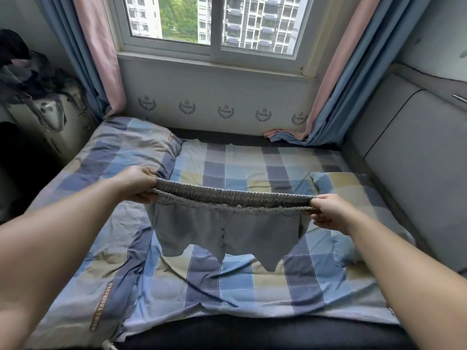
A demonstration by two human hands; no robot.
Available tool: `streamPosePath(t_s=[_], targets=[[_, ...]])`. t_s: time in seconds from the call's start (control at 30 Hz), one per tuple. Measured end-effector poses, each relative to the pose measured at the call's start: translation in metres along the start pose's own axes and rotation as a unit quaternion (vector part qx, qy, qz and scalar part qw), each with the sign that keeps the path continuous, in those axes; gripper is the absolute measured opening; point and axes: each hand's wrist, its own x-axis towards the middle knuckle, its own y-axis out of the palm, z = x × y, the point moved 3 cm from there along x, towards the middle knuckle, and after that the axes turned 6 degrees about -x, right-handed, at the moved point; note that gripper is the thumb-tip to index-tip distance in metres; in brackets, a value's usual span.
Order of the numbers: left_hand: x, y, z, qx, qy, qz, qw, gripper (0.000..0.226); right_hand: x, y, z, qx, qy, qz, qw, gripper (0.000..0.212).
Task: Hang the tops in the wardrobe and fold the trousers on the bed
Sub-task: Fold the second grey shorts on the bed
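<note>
While each hand's grip, left hand [137, 184] and right hand [328, 212], clenches the waistband, grey shorts [227, 231] hang above the bed [252, 286].

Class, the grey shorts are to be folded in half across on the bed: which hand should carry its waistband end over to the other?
Probably the right hand: left hand sits over the pillow, a steady anchor for the shorts.

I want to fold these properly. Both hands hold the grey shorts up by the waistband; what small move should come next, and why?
Probably lower the grey shorts flat onto the checked bedcover. The left hand and right hand stretch the waistband and the legs hang in the air, so no fold can start yet.
</note>
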Motion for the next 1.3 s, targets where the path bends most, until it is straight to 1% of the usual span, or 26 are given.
streamPosePath(t_s=[0.13,0.23,0.3,0.4,0.47,0.6,0.7,0.8,0.9,1.03,1.17,1.2,1.3], targets=[[-0.003,-0.005,0.011,0.000,-0.051,0.065,0.997,0.023,-0.009,-0.004,-0.001,0.038,0.006,0.005,0.999,0.015],[-0.001,-0.015,0.005,-0.053,-0.079,0.125,0.988,0.021,-0.010,-0.014,0.004,0.082,0.004,0.001,0.997,0.017],[0.003,-0.019,0.000,-0.080,-0.084,0.139,0.984,0.020,-0.006,-0.016,0.004,0.110,0.004,-0.001,0.994,0.017],[0.009,-0.008,0.001,-0.113,-0.080,0.103,0.985,0.014,0.008,-0.007,-0.003,0.114,0.015,-0.007,0.993,0.013],[0.014,0.009,0.012,-0.121,-0.083,0.077,0.986,0.014,0.023,0.006,-0.012,0.108,0.030,-0.001,0.994,0.013],[0.035,0.057,0.048,-0.152,-0.133,0.018,0.979,0.017,0.065,0.041,-0.048,0.098,0.092,0.002,0.991,0.015],[0.061,0.102,0.084,-0.201,-0.178,-0.031,0.963,0.015,0.108,0.068,-0.084,0.099,0.139,-0.003,0.985,0.019],[0.107,0.150,0.115,-0.252,-0.207,-0.069,0.943,0.018,0.172,0.091,-0.115,0.135,0.161,-0.010,0.978,0.023],[0.148,0.189,0.137,-0.302,-0.228,-0.091,0.921,0.023,0.228,0.114,-0.132,0.180,0.166,0.001,0.970,0.022],[0.210,0.233,0.151,-0.376,-0.214,-0.121,0.893,0.023,0.307,0.139,-0.152,0.206,0.151,-0.006,0.967,0.016],[0.282,0.277,0.175,-0.384,-0.187,-0.133,0.894,0.012,0.396,0.167,-0.178,0.226,0.144,-0.023,0.963,0.012],[0.298,0.286,0.182,-0.380,-0.179,-0.133,0.898,0.015,0.414,0.174,-0.184,0.227,0.140,-0.023,0.963,0.012],[0.346,0.313,0.205,-0.365,-0.155,-0.138,0.908,0.036,0.471,0.201,-0.206,0.217,0.114,-0.040,0.969,0.011]])
